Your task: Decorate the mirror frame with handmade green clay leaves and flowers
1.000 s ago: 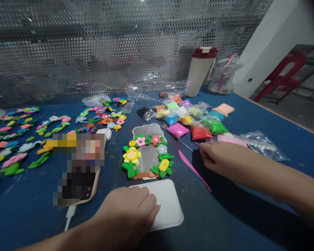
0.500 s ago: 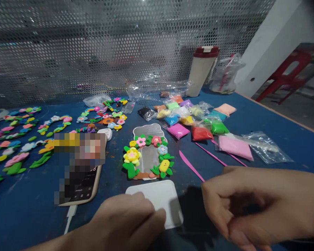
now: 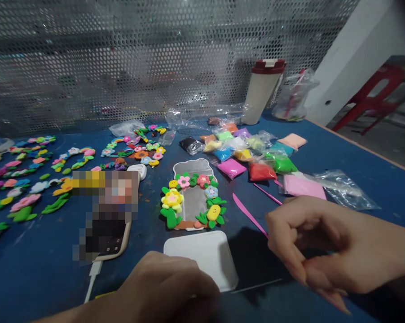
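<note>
My left hand (image 3: 165, 287) is closed at the near edge of a white square plate (image 3: 202, 258); whatever its fingers hold is hidden. To the right, my right hand (image 3: 320, 246) is curled with thumb and forefinger pressed together, and I cannot make out anything between them. Behind the plate lies a mirror (image 3: 193, 202) framed with clay flowers and leaves, a yellow flower (image 3: 172, 200) on its left side. Between the mirror and my right hand is a pink plastic knife (image 3: 249, 214), with a thin pink tool (image 3: 267, 194) beyond it.
Bags of coloured clay (image 3: 232, 168) spread behind the tools. A phone (image 3: 116, 233) with a white cable (image 3: 90, 280) lies left of the mirror. Flower-decorated frames (image 3: 74, 157) fill the left. At the back stand a cup (image 3: 261, 94) and a perforated metal screen (image 3: 121, 63).
My right hand has shifted slightly right and up, its fingers still curled. My left hand has turned a little, its thumb now lower. The view has shifted slightly.
</note>
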`<action>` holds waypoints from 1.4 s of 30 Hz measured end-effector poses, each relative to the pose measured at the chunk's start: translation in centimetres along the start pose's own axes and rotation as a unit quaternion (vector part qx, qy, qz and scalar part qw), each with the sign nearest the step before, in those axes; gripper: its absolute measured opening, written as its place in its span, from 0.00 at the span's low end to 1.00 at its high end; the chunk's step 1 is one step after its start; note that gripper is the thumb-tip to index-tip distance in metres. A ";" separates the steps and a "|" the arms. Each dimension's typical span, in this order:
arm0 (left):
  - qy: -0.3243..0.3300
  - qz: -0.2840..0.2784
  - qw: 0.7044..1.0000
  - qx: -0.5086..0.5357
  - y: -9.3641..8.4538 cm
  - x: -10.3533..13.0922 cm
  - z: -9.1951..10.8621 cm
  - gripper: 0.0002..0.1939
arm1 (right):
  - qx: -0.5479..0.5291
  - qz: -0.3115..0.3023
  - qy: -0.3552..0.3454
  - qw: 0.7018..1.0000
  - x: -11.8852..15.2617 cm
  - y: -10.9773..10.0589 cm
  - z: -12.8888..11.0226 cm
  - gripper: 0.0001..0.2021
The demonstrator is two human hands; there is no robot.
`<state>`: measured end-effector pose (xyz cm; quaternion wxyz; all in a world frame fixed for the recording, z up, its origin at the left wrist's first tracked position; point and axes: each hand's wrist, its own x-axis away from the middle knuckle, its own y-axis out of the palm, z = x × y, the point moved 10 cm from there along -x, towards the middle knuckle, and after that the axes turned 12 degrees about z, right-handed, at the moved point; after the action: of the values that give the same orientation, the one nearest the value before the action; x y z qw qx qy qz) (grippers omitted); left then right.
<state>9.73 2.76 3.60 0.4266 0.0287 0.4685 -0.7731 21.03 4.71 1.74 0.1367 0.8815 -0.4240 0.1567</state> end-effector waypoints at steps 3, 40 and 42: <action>-0.026 0.028 0.999 0.013 0.2 -0.5 -0.6 0.08 | -0.096 -0.044 -0.024 0.994 -0.5 0.6 -0.4 0.14; 0.063 -0.019 0.986 -0.153 1.9 -0.3 -1.9 0.20 | 0.353 0.315 -0.395 0.787 -4.6 -0.3 -3.7 0.07; 0.071 0.013 0.982 -0.176 1.3 -0.3 -1.6 0.16 | 0.356 0.308 -0.398 0.788 -4.6 0.0 -3.7 0.07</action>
<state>10.23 3.84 1.94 0.4006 0.0137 0.6255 -0.6694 17.75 9.36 3.26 -0.4225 0.6746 -0.6043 -0.0341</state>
